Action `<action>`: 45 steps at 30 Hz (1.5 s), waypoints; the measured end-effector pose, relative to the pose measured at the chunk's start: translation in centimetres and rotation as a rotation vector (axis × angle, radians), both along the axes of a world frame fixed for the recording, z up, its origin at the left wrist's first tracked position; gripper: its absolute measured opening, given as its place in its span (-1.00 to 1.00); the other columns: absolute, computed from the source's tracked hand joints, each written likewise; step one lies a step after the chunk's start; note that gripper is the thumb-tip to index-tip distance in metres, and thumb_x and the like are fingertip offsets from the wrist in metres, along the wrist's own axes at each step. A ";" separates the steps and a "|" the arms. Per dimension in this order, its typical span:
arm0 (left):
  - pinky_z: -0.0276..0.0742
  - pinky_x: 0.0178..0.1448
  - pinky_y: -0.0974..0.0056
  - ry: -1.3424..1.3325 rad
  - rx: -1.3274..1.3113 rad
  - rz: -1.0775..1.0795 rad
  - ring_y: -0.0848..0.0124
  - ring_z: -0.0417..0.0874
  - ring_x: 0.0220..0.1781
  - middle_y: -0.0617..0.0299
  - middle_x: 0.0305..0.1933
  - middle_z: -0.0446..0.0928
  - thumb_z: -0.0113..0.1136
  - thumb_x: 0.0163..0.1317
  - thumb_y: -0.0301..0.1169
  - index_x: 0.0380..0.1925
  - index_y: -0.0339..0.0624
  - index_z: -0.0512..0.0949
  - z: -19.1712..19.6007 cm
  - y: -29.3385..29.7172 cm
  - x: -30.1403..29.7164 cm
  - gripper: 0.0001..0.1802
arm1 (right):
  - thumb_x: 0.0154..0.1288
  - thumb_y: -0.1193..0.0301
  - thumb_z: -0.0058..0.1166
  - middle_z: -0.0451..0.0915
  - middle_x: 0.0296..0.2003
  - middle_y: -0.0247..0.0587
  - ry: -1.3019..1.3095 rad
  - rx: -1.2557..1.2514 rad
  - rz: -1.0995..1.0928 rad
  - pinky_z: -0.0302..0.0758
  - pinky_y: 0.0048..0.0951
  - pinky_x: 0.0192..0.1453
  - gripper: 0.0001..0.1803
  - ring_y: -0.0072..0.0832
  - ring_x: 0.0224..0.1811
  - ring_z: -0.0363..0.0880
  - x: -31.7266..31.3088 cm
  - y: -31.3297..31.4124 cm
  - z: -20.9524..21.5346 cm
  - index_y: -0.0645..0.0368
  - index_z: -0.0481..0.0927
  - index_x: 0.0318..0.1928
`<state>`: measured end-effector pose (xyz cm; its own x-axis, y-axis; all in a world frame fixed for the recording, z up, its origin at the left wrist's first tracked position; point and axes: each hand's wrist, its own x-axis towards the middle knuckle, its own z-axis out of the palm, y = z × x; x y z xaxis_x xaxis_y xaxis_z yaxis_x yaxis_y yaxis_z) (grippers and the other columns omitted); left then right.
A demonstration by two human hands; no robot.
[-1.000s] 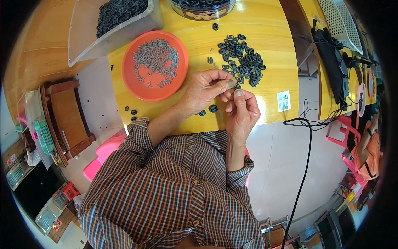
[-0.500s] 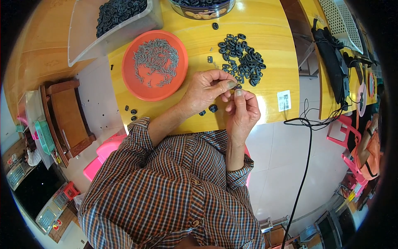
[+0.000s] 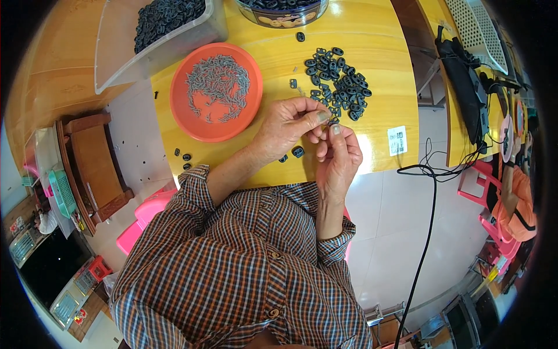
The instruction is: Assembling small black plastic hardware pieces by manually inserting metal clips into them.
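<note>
My hands meet over the yellow table, just below a heap of black oval two-holed plastic pieces (image 3: 349, 90). My right hand (image 3: 340, 156) pinches one small black plastic piece (image 3: 333, 121) between thumb and fingers. Close against it, the thumb and forefinger of my left hand (image 3: 288, 127) are pressed together; whatever they hold is too small and hidden to make out. To the left lies an orange-red round dish (image 3: 179, 113) with many small grey screw-like pins (image 3: 224, 78). A few loose black pieces (image 3: 298, 152) rest below my left hand.
A clear plastic bin (image 3: 119, 67) of black parts stands at the far left, beside a round tin (image 3: 285, 18) of similar parts. A white label (image 3: 397, 141) lies at the table's right. Black cables (image 3: 433, 174) hang over the floor; another person's orange sleeve (image 3: 517, 203) shows far right.
Both hands stay nearly in place, with a slight shift of the fingers around the black piece. At far right the other person's arm and body have moved.
</note>
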<state>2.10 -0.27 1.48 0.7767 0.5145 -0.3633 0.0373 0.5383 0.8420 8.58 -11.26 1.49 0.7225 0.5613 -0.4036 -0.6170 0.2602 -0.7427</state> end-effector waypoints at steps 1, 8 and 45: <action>0.49 -0.32 0.50 0.007 0.030 0.002 0.60 0.52 -0.46 0.29 -0.42 0.56 0.12 0.30 -0.46 -0.19 -0.36 0.56 0.1 0.0 0.0 -0.82 | 0.33 0.42 0.06 0.58 -0.45 -0.25 -0.008 -0.005 -0.002 0.23 -0.77 -0.56 -0.85 -0.72 -0.62 0.34 -0.1 0.1 0.0 0.27 0.50 -0.32; 0.49 -0.32 0.50 0.038 0.093 0.013 0.62 0.51 -0.45 0.30 -0.42 0.56 0.12 0.31 -0.44 -0.19 -0.36 0.56 0.4 -0.1 0.1 -0.81 | 0.33 0.43 0.07 0.58 -0.46 -0.22 -0.045 -0.027 0.005 0.26 -0.76 -0.53 -0.85 -0.71 -0.59 0.35 -0.2 0.1 0.0 0.27 0.51 -0.31; 0.47 -0.35 0.53 0.045 0.135 -0.037 0.67 0.49 -0.47 0.34 -0.49 0.52 0.11 0.32 -0.41 -0.21 -0.37 0.55 0.2 -0.3 0.2 -0.79 | 0.35 0.46 0.03 0.55 -0.47 -0.23 -0.150 -0.044 -0.043 0.34 -0.71 -0.46 -0.87 -0.68 -0.55 0.38 -0.5 0.4 0.5 0.28 0.48 -0.31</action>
<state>2.31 -0.59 1.65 0.7806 0.5323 -0.3276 0.0947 0.4174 0.9038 8.06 -10.91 1.97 0.7994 0.5130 -0.3127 -0.4874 0.2493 -0.8368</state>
